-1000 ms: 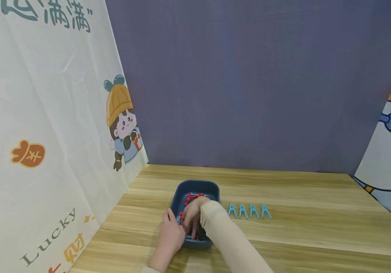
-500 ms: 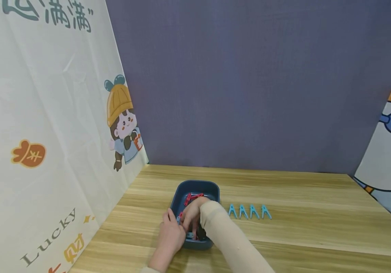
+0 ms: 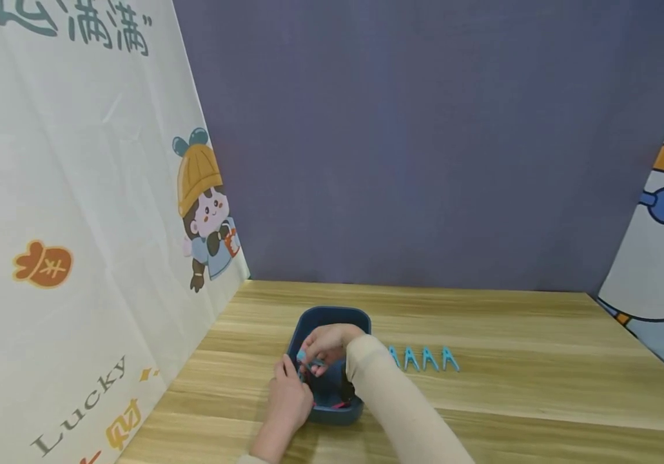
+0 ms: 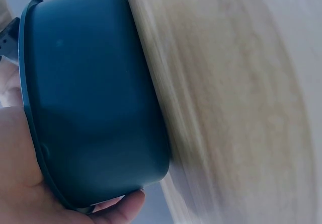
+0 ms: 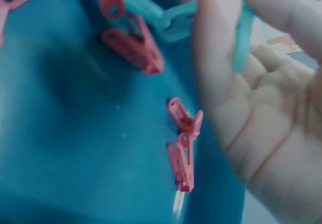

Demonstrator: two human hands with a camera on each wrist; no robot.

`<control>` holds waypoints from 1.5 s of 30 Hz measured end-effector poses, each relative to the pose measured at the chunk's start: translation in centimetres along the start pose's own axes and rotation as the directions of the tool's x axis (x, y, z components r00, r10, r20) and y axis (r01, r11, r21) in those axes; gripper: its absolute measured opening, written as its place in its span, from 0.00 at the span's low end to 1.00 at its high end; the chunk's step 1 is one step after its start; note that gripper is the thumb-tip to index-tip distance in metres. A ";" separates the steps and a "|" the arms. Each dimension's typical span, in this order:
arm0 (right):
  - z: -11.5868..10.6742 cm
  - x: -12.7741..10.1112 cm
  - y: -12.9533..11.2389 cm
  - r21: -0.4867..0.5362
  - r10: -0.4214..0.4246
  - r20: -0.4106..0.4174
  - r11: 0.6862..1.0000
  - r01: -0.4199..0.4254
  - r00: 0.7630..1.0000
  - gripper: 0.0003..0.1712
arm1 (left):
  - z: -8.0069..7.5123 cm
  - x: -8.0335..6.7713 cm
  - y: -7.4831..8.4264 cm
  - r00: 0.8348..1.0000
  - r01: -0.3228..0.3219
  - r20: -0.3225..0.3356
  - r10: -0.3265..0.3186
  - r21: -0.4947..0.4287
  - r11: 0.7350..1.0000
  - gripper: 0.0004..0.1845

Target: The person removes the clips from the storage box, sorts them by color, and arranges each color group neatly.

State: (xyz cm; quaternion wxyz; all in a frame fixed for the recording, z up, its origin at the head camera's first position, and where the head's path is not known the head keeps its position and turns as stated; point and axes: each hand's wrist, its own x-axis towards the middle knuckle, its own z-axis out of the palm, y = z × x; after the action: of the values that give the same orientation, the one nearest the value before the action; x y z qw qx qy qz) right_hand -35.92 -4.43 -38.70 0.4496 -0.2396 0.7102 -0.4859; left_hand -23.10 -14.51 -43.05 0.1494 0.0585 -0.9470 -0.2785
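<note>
A dark blue plastic bin [image 3: 336, 416] stands on the wooden table. My left hand [image 3: 291, 394] grips its near left rim; the left wrist view has the thumb side along the rim and a fingertip at the bin's corner [image 4: 100, 108]. Inside the bin, my right hand [image 3: 332, 341] pinches a light blue clothespin [image 5: 243, 38] between thumb and fingers. Another blue clothespin [image 5: 146, 7] shows beside its fingertips, partly hidden. Several red clothespins [image 5: 182, 166] lie on the bin's floor, some linked or overlapping.
Right of the bin, several light blue clothespins [image 3: 429, 358] stand in a neat row on the table [image 3: 517, 386], the leftmost partly covered by my right sleeve [image 3: 396, 393]. A purple-grey panel [image 3: 396, 142] rises behind the table; a printed white sheet [image 3: 100, 212] borders the left.
My right hand has risen from the bin's near end toward its middle left, now with a blue clothespin in its fingers. The left hand stays on the rim. The view has shifted slightly.
</note>
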 end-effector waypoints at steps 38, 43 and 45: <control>-3.4 -8.3 0.8 0.360 -0.227 -0.315 0.870 0.337 0.922 0.23 | -0.3 0.3 -0.2 0.999 0.000 0.032 -0.001 0.038 0.999 0.35; -4.6 -10.0 1.4 0.356 -0.249 -0.335 0.859 0.367 0.909 0.23 | -0.4 0.3 -0.2 0.998 0.015 0.054 -0.017 0.028 0.999 0.35; -5.0 -10.7 1.7 0.354 -0.237 -0.355 0.861 0.365 0.904 0.25 | -0.5 0.3 -0.2 0.999 0.009 0.053 -0.010 0.035 0.999 0.35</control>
State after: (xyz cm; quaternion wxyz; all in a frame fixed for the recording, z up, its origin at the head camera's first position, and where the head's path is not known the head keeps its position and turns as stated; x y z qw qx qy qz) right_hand -35.00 6.95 -35.30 0.2949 -0.1721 0.6043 -0.7199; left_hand -23.18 -14.96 -42.67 0.1216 0.0580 -0.9550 -0.2643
